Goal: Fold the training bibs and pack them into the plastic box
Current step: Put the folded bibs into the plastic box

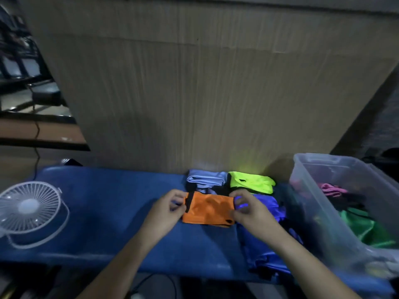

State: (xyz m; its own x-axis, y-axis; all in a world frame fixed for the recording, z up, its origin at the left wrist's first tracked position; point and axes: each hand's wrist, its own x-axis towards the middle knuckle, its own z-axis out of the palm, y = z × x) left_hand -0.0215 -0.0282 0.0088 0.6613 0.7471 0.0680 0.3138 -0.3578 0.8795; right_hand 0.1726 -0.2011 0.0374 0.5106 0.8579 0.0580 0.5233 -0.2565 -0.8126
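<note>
A folded orange bib (208, 210) with black trim lies on the blue table cover (103, 212). My left hand (170, 209) pinches its left edge and my right hand (246, 209) grips its right edge. Behind it sit a folded light-blue bib (205, 179) and a folded neon-yellow bib (251, 182). A loose blue bib (265, 238) is heaped under and to the right of my right hand. The clear plastic box (306, 167) stands at the right with a pink bib (330, 188), a green bib (367, 229) and dark fabric inside.
A small white desk fan (30, 210) stands on the table's left end. A tall cardboard sheet (194, 93) rises directly behind the table. Cables hang below the table's front edge.
</note>
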